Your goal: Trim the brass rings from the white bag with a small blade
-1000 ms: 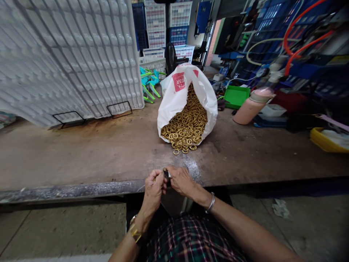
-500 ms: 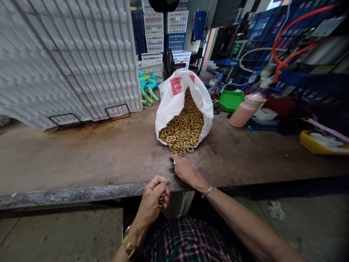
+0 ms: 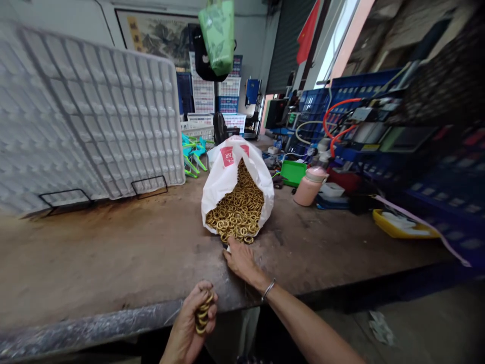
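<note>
at the far left, from where i stand, white ribbed panels (image 3: 125,116) lean upright at the back of the brown table (image 3: 125,258), with two black wire stands (image 3: 149,179) at their foot. nearer the person, the left hand (image 3: 188,321) is raised just off the front edge of the table, its grip curled round a short stack of brass-coloured rings (image 3: 202,317), fingers bent over one side of it. behind, teal and green pieces (image 3: 195,153) sit beside the white bag (image 3: 220,188).

the bag lies on the table with its mouth turned to the person, full of more of the same rings (image 3: 242,205), and a few loose rings (image 3: 248,240) have spilled out at its lip. there the right hand (image 3: 242,260) reaches low over the table, its fingertips at the spilled rings. a small white bit shows by the fingers; whether this grip is pinching a ring i cannot tell. a silver bracelet (image 3: 268,289) circles that wrist.

further right stand an open green tray (image 3: 293,173), a pink bottle (image 3: 307,189) and a small white container (image 3: 332,189), and then a yellow tray (image 3: 383,230) holding something white.
</note>
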`<state>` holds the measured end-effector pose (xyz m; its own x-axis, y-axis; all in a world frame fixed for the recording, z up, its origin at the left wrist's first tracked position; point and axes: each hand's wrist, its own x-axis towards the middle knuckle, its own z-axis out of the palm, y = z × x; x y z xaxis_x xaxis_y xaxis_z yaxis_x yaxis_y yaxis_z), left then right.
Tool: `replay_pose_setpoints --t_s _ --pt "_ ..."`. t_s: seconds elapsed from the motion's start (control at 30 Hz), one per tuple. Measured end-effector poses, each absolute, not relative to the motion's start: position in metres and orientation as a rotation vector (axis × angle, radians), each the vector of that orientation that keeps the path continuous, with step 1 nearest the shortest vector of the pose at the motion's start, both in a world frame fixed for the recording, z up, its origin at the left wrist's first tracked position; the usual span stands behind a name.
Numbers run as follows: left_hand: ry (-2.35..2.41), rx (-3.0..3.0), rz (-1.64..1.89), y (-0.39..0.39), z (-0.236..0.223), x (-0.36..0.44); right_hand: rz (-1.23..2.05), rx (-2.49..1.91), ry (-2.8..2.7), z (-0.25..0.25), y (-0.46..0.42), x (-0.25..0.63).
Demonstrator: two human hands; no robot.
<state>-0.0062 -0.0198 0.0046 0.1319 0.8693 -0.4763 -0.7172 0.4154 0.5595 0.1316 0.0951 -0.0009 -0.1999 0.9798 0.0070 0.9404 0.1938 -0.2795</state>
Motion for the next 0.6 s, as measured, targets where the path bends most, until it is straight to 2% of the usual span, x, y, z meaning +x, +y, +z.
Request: replay_pose_setpoints --t_s 0.4,0.5,0.6 --pt "0.907 0.153 1.186 -0.012 0.016 -0.005 0.362 -1.545 -2.285 -0.016 0.069 0.142" --pt "0.929 0.158 1.187 -0.011 0.013 -0.006 0.528 -1.464 -2.177 -0.011 0.069 0.14" --pt "0.932 0.174 1.177 -0.009 0.007 -0.007 0.856 -1.354 -1.965 -0.005 0.071 0.133"
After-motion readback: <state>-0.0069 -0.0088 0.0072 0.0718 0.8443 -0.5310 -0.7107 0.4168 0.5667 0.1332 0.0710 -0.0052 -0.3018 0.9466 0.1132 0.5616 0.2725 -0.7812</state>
